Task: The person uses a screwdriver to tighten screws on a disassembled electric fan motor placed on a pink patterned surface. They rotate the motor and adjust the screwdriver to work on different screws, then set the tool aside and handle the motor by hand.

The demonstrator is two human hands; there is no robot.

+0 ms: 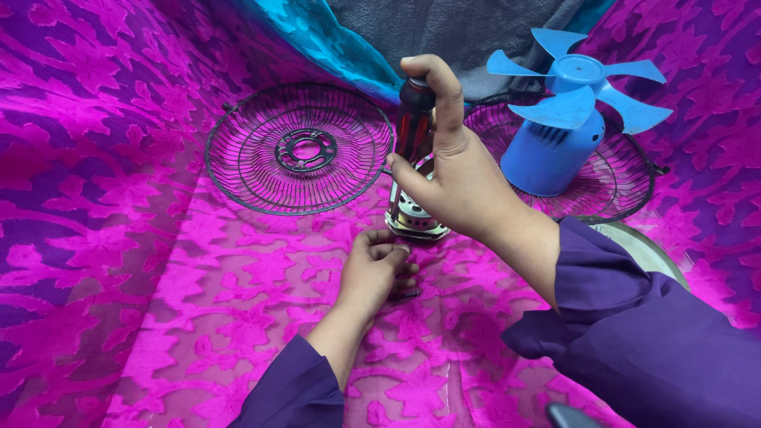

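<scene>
Screwdriver stands upright in your right hand, fingers wrapped round its dark red handle, tip down into the small metal motor on the pink floral cloth. Your left hand is curled shut just below the motor, pinching something too small to tell. Behind, a wire fan guard lies flat, and a blue fan blade sits on its blue housing.

Magenta floral cloth — bearing two wire fan guards, a metal motor.
</scene>
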